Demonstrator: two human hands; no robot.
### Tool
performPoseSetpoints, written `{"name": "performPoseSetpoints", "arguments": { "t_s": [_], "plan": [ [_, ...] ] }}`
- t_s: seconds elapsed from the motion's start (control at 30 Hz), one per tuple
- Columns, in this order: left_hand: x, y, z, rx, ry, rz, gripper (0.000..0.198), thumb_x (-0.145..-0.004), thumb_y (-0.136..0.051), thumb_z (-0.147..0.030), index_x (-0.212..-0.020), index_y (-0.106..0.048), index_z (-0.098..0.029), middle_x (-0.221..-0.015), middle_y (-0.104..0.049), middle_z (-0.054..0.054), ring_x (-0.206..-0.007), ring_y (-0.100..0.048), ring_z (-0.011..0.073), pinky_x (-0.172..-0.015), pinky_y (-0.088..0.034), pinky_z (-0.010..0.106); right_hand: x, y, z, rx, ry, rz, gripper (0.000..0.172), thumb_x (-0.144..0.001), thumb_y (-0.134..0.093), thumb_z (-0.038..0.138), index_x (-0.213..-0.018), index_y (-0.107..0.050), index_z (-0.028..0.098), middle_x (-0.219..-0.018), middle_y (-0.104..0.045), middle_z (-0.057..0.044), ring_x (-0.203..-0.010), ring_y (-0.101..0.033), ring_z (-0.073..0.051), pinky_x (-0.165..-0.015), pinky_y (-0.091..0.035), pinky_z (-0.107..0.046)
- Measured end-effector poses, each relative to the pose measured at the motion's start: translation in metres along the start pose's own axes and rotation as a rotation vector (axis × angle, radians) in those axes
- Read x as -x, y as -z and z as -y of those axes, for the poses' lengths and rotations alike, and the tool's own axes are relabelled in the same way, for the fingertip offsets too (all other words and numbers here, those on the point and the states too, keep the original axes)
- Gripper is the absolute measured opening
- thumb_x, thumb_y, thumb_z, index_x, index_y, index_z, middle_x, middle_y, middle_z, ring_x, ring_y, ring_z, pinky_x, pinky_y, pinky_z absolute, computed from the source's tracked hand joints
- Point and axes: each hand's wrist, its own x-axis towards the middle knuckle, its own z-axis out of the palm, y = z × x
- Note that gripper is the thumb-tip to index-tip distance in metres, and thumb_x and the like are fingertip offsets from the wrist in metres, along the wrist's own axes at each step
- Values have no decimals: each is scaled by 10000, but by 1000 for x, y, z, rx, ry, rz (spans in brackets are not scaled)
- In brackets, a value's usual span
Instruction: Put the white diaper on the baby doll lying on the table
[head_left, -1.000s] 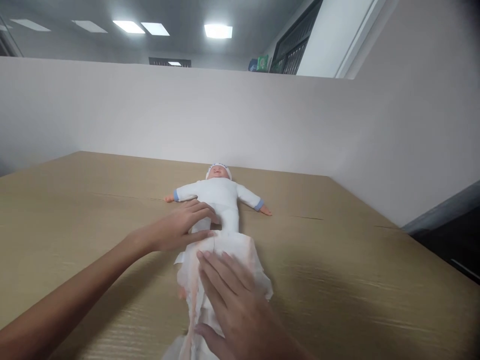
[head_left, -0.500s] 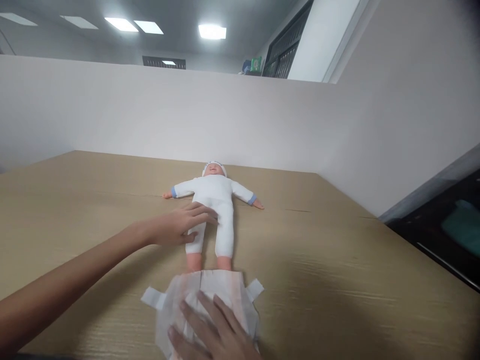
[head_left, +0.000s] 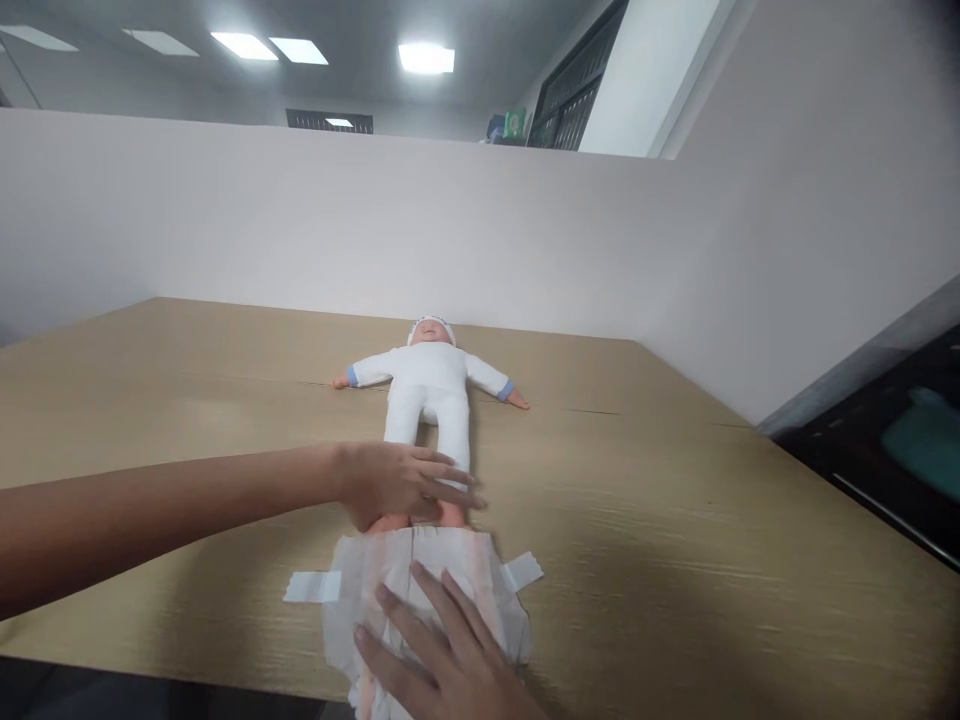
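A baby doll (head_left: 430,390) in a white suit and cap lies on its back on the wooden table (head_left: 675,520), arms spread, feet toward me. My left hand (head_left: 401,483) rests across the doll's lower legs, fingers stretched out. An opened white diaper (head_left: 420,580) with two side tabs lies flat just below the doll's feet. My right hand (head_left: 442,655) presses flat on the diaper with its fingers spread.
A white partition wall (head_left: 337,230) runs behind and to the right of the table. A dark surface (head_left: 892,450) with a teal shape lies past the table's right edge. The table's near edge is at the bottom left.
My left hand has slid down from the doll's hip to its lower legs. The diaper, earlier pulled off the doll toward me, now lies spread under my right hand.
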Motion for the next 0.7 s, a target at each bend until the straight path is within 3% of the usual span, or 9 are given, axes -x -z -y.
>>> {"name": "performPoseSetpoints", "arguments": {
  "t_s": [0.1, 0.2, 0.33, 0.43, 0.57, 0.63, 0.7],
  "plan": [
    [-8, -6, 8, -59, -74, 8, 544, -694, -810, -149, -1227, -746, -244, -1625, -614, 76, -1525, -503, 390, -1404, -269, 490, 3, 2, -1, -14, -1, 21, 464, -1175, -399, 418, -1581, -616, 365, -1583, -653, 32, -1293, -750, -321, -966, -711, -461],
    [-15, -10, 14, -133, -143, -25, 492, -738, -779, -153, -1218, -735, -248, -1401, -754, 102, -1331, -622, 380, -1324, -379, 498, 6, 1, -2, -37, -10, 39, 491, -1181, -365, 452, -1612, -580, 354, -1607, -631, 19, -1315, -737, -321, -973, -710, -453],
    [-17, -10, 16, -176, -142, -142, 261, -938, -613, -152, -1138, -728, -274, -1338, -782, 98, -1193, -658, 322, -1206, -455, 465, 8, -3, -3, -73, -38, 45, 496, -1182, -390, 419, -1657, -515, 352, -1659, -570, -5, -1348, -720, -314, -994, -701, -443],
    [-13, -1, 17, -64, -46, -218, 176, -973, -613, -205, -1106, -697, -283, -1338, -783, 91, -1191, -640, 327, -1151, -456, 484, 8, -5, -8, -119, -74, 92, 581, -1160, -477, 475, -1716, -419, 318, -1689, -522, -80, -1409, -676, -354, -1051, -670, -488],
    [-3, 19, 20, 41, 42, -433, 127, -924, -660, -151, -1006, -628, -242, -1196, -789, 132, -1163, -641, 336, -1011, -502, 483, 2, -1, -22, -344, -198, 297, 922, -1047, -603, 720, -1783, -230, 309, -1771, -341, -155, -1555, -480, -481, -1130, -587, -640],
    [2, 30, 20, 129, 105, -509, 205, -873, -701, -134, -1031, -609, -226, -1152, -755, 139, -1113, -659, 319, -917, -538, 431, -6, 5, -34, -520, -298, 455, 961, -1027, -622, 743, -1787, -169, 367, -1817, -216, -117, -1634, -313, -495, -1214, -463, -732],
    [5, 41, 20, 247, 192, -542, 335, -864, -706, -134, -1172, -614, -226, -1177, -717, 120, -1097, -668, 291, -899, -558, 390, -19, 10, -50, -675, -387, 592, 890, -1054, -596, 716, -1778, -173, 417, -1841, -127, -58, -1688, -152, -459, -1297, -293, -770]
  ]
}}
